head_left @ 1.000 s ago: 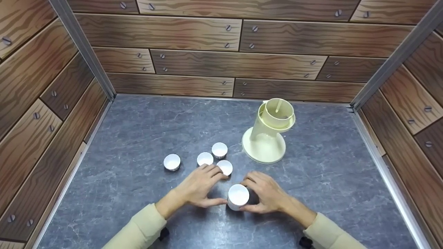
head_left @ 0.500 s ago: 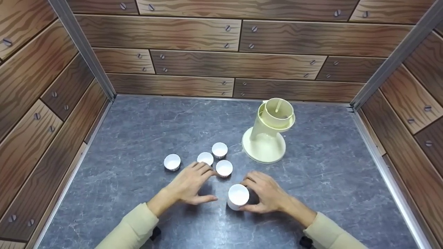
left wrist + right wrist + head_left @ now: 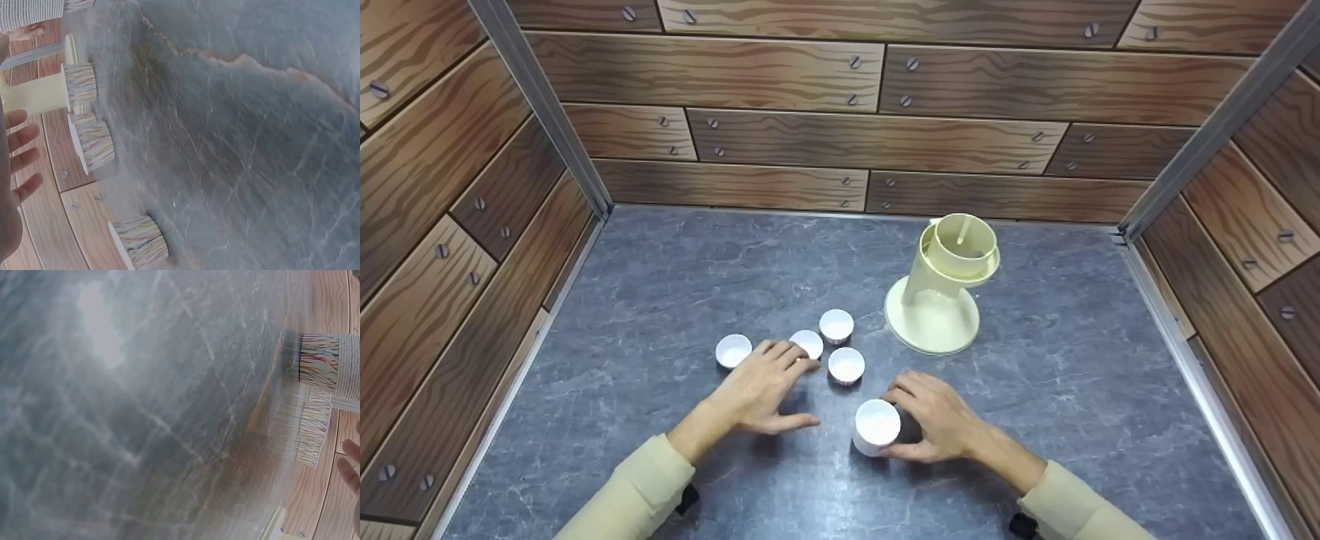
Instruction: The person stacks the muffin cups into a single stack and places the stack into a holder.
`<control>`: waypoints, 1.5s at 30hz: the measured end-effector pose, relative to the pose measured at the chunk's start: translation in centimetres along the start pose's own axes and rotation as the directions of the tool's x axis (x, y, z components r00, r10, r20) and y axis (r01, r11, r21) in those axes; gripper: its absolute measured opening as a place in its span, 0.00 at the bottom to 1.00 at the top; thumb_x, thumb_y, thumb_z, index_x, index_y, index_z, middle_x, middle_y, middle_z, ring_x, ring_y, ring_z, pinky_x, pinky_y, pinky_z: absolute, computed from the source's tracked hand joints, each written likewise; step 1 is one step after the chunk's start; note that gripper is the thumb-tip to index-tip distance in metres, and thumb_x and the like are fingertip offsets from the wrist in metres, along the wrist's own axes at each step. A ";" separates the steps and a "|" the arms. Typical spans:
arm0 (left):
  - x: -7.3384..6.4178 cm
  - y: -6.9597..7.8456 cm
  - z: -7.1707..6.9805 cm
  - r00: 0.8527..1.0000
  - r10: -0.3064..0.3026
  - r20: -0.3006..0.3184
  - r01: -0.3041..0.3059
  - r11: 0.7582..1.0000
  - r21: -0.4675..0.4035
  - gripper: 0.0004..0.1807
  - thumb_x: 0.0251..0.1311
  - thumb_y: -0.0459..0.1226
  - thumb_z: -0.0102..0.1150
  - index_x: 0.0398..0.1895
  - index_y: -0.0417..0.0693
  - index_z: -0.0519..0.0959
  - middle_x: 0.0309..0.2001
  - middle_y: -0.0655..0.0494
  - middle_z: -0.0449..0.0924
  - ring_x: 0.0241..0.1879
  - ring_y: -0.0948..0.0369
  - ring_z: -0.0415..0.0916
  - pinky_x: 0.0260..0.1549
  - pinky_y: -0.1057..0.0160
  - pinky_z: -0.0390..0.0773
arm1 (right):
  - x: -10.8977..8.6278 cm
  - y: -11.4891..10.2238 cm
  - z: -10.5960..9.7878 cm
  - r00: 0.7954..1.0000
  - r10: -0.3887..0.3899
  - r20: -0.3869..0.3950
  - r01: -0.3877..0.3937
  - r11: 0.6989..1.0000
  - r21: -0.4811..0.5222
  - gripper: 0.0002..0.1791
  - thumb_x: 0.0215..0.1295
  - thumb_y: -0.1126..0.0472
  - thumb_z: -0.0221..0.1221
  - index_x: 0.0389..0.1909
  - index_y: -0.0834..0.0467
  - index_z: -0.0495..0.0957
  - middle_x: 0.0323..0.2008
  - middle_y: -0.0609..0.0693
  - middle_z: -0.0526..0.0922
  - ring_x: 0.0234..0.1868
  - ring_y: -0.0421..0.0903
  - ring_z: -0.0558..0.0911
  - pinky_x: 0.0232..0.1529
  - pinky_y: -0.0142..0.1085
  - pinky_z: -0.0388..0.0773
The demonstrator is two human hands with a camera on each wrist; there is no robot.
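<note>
My right hand [image 3: 934,420] holds a stack of paper baking cups [image 3: 877,427], thumb and fingers around its side. In the right wrist view the cup stack [image 3: 322,363] shows multicoloured streaks below and many layered white rims above. My left hand [image 3: 757,382] is spread over the table, palm down and holding nothing. Its fingertips overlap a single baking cup [image 3: 808,343] in the head view. Close by stand more single cups: one at the left [image 3: 733,350], a back cup [image 3: 836,325] and a front cup [image 3: 846,365]. The left wrist view shows the left fingers [image 3: 25,160] extended.
A pale yellow-green stand [image 3: 934,322] with a round base and an open-topped cylinder rises behind the right hand. Wood-patterned walls [image 3: 780,135] with metal corner strips enclose the grey marbled table [image 3: 697,262] at the back and sides.
My left hand has moved left, away from the stack and past the front cup to the cups further left. My right hand stays on the stack.
</note>
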State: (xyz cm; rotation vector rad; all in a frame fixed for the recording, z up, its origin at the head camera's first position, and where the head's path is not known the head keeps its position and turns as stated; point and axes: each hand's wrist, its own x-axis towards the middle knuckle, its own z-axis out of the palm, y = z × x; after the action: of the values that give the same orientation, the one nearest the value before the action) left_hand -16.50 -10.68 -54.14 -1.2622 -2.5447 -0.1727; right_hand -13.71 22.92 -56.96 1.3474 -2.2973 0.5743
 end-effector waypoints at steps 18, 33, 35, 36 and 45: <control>0.5 -1.7 0.8 0.992 -0.126 0.024 0.125 0.991 0.044 0.50 0.55 0.73 0.62 0.69 0.47 0.75 0.59 0.49 0.80 0.59 0.51 0.77 0.58 0.50 0.76 | 0.0 0.0 0.0 1.000 -0.004 0.003 0.004 1.000 -0.001 0.33 0.51 0.31 0.74 0.46 0.51 0.81 0.40 0.44 0.81 0.41 0.40 0.79 0.44 0.35 0.79; 1.3 -2.6 2.7 0.981 -0.194 0.019 0.194 0.981 0.019 0.52 0.54 0.75 0.61 0.70 0.47 0.73 0.60 0.48 0.78 0.62 0.49 0.75 0.62 0.46 0.75 | -0.1 0.0 0.1 1.000 -0.005 -0.002 0.005 1.000 0.006 0.32 0.52 0.32 0.74 0.47 0.52 0.81 0.41 0.44 0.81 0.42 0.40 0.80 0.45 0.35 0.80; 1.5 -2.7 2.9 0.979 -0.202 0.016 0.202 0.979 0.023 0.53 0.53 0.76 0.61 0.70 0.47 0.73 0.61 0.47 0.78 0.63 0.48 0.75 0.62 0.45 0.75 | -0.1 0.0 0.1 1.000 -0.004 -0.002 0.004 1.000 0.008 0.32 0.52 0.32 0.73 0.47 0.51 0.81 0.41 0.44 0.81 0.42 0.40 0.80 0.45 0.35 0.80; 1.6 -2.7 3.0 0.978 -0.208 0.021 0.207 0.978 0.030 0.53 0.53 0.76 0.60 0.70 0.47 0.73 0.61 0.47 0.78 0.63 0.48 0.75 0.62 0.44 0.75 | -0.1 0.0 0.1 1.000 -0.003 -0.002 0.003 1.000 0.008 0.32 0.52 0.31 0.73 0.47 0.51 0.81 0.41 0.44 0.81 0.42 0.40 0.80 0.45 0.35 0.80; 2.1 -3.1 4.1 0.971 -0.236 0.032 0.233 0.969 0.079 0.52 0.57 0.77 0.54 0.70 0.47 0.73 0.62 0.47 0.78 0.63 0.47 0.76 0.62 0.45 0.74 | -0.1 0.0 0.0 1.000 0.009 0.017 -0.009 1.000 0.005 0.32 0.53 0.30 0.72 0.46 0.51 0.81 0.41 0.44 0.81 0.42 0.41 0.80 0.44 0.36 0.80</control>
State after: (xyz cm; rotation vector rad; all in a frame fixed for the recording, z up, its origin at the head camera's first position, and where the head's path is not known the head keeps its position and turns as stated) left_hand -21.04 -10.05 -57.32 -0.9444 -2.7038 -0.1016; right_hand -13.65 23.03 -57.03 1.3500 -2.3178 0.5743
